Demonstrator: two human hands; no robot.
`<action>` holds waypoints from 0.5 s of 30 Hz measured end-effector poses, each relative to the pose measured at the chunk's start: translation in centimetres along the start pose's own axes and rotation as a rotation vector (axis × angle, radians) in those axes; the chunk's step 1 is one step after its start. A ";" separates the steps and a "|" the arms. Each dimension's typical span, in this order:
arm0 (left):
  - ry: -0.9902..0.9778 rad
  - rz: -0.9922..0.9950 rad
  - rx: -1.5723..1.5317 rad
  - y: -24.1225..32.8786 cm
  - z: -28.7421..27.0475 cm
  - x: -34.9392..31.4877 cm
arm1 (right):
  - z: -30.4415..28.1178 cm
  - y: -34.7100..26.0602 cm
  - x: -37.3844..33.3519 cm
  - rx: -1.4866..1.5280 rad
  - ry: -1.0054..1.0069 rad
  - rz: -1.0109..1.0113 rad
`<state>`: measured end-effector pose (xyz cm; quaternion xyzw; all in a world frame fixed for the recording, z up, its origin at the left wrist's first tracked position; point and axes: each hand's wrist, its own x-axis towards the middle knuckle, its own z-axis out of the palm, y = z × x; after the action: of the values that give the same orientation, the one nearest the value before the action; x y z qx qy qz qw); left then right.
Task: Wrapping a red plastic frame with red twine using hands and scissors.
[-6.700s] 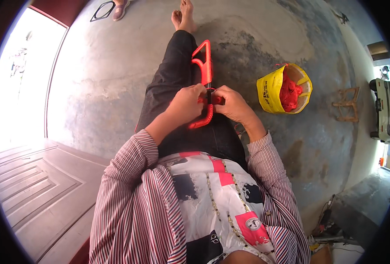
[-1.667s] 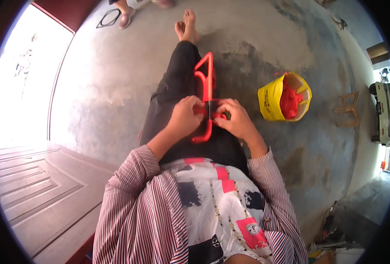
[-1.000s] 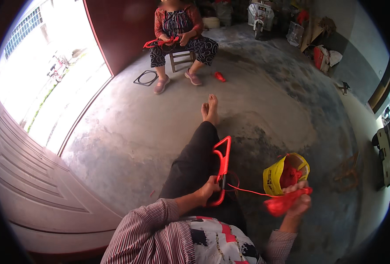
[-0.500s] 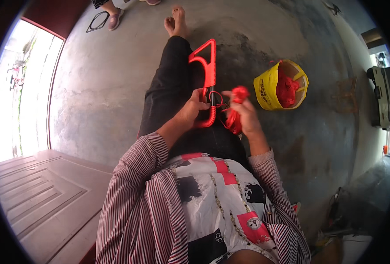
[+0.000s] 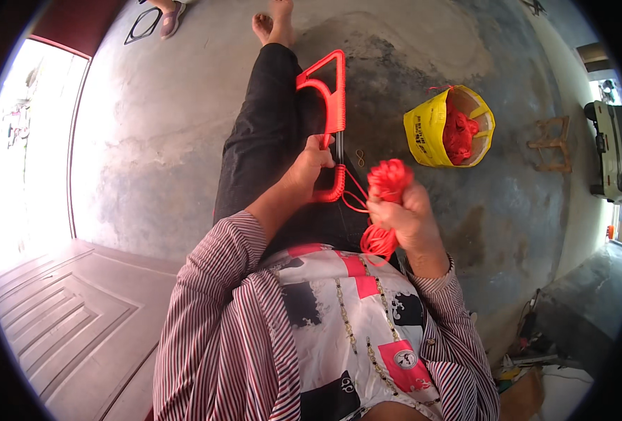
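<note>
Over my dark-trousered lap stands a red frame, bent into a closed shape with a pointed upper end. Red cord is wound tightly around most of it, and a stretch of dark rod shows bare near its middle. My left hand is closed on the frame's left side beside that bare stretch. A bundle of red cord is gripped in my right hand, to the right of the frame, with loops hanging below the fist. Slack strands run from the bundle to the wound lower part.
A yellow bag-like container with red cord inside stands on the concrete floor to the right. A small wooden frame lies beyond it. At left are a panelled door and a bright doorway. Another person's shoe shows at the top.
My right hand has drawn the cord bundle down and right, away from the frame. The cord loop around the bare rod has gone down to the wound part. My left hand keeps its grip.
</note>
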<state>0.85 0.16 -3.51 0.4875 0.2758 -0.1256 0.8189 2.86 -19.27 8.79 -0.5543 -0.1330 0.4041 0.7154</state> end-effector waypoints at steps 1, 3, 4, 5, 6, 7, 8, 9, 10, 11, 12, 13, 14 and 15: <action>0.021 0.010 0.002 0.0 0.2 -0.3 | -0.1 -0.3 -0.1 0.083 0.052 -0.006; 0.094 0.124 0.203 0.5 0.9 -0.8 | -0.7 -1.4 -0.3 0.162 0.107 -0.012; 0.232 0.433 0.645 0.7 1.6 -1.4 | -1.2 -2.2 -0.5 0.155 0.090 -0.064; 0.327 0.676 1.092 1.0 2.4 -2.0 | -1.6 -3.0 -0.6 0.155 0.078 -0.133; 0.303 0.832 1.056 1.3 2.9 -2.9 | -1.7 -3.5 -0.7 0.268 -0.045 -0.218; 0.364 0.901 1.028 1.7 3.5 -3.7 | -2.0 -4.1 -0.7 0.391 -0.164 -0.321; 0.114 0.799 0.787 2.3 3.8 -4.3 | -2.3 -4.5 -0.5 0.372 -0.261 -0.359; -0.141 0.756 0.519 2.8 3.8 -4.8 | -2.6 -4.6 0.0 0.394 -0.234 -0.355; -0.142 0.539 0.236 3.4 3.6 -4.6 | -3.1 -4.5 1.0 0.321 -0.312 -0.388; -0.042 0.616 0.143 3.8 3.3 -4.4 | -3.8 -4.4 1.8 0.148 -0.303 -0.363; 0.062 0.500 0.099 4.3 2.3 -4.1 | -4.6 -4.2 2.3 -0.147 -0.224 -0.313; 0.150 0.410 0.058 4.5 1.5 -3.6 | -5.3 -3.4 3.3 -0.655 -0.113 -0.299; 0.285 0.442 0.237 4.1 0.9 -3.4 | -5.2 -1.8 4.5 -1.105 0.017 -0.321; 0.290 0.408 0.246 3.6 0.3 -3.1 | -5.0 0.0 5.3 -1.101 0.016 -0.322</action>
<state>0.12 1.45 1.07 0.6417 0.2688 0.0804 0.7138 9.42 -18.85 5.71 -0.8208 -0.4013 0.1568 0.3749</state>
